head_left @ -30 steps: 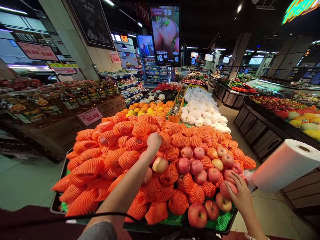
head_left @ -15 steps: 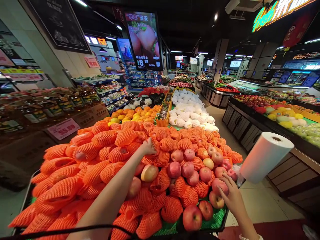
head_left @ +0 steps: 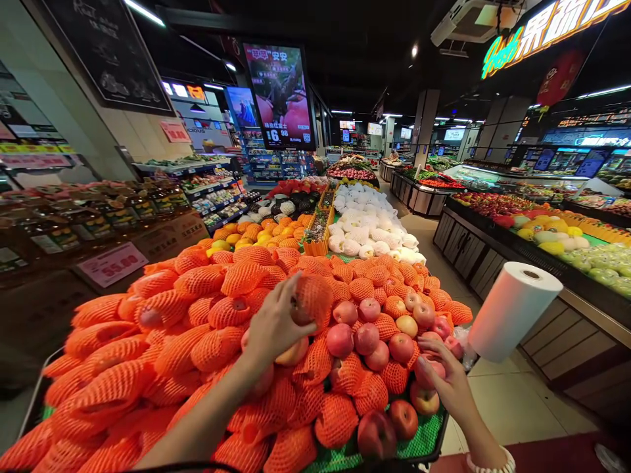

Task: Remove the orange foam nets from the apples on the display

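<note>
At the near right edge, a dark red apple (head_left: 377,435) lies beside green matting (head_left: 422,439). The right hand (head_left: 451,376) is curved over a bare apple (head_left: 428,376) at the right of the display; whether it grips cannot be told. To its left, the left hand (head_left: 275,320) pinches a netted apple (head_left: 314,299) between thumb and fingers, at the middle of the netted pile (head_left: 116,384). A white roll (head_left: 513,315) stands at right. Farther off lies white-wrapped fruit (head_left: 367,226); beyond, a lit screen (head_left: 279,92).
</note>
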{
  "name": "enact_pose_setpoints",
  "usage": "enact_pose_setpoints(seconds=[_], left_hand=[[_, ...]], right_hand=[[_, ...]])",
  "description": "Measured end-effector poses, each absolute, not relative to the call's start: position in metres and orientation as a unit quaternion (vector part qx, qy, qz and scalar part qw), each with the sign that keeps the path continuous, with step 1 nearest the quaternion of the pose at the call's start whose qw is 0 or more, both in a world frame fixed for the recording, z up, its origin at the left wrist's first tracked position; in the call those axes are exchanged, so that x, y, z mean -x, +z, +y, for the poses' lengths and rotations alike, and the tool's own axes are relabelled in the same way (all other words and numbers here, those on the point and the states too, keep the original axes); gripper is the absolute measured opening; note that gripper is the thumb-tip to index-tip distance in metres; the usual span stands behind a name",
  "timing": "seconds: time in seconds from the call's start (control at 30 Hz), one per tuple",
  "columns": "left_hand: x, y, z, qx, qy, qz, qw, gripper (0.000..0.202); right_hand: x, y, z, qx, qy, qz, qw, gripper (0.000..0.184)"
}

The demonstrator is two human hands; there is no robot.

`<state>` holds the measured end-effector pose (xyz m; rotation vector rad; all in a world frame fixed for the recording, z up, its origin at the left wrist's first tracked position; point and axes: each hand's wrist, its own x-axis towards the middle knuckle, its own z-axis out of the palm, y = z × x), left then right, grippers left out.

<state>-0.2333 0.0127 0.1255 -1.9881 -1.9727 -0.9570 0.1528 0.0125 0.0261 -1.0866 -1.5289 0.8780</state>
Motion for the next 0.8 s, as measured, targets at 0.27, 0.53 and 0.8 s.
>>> enact_pose_setpoints(seconds=[0.27, 0.53, 0.8], left_hand=[[0.126, 0.099, -0.008, 0.808, -0.354, -0.468, -0.048, 0.160], [0.112, 0.104, -0.005, 0.819, -0.327, -0.469, -0.059, 0.168], [0.108, 0.088, 0.004, 0.856, -0.272, -0.439, 0.015, 0.135]], right_hand=[[-0.040, 0.029, 0.003, 0.291, 0.760, -0.256, 0.522, 0.059], [-0.063, 0.040, 0.024, 0.299, 0.705, -0.264, 0.587, 0.034], [-0.063, 0.040, 0.022, 0.370, 0.570, -0.330, 0.655, 0.051]])
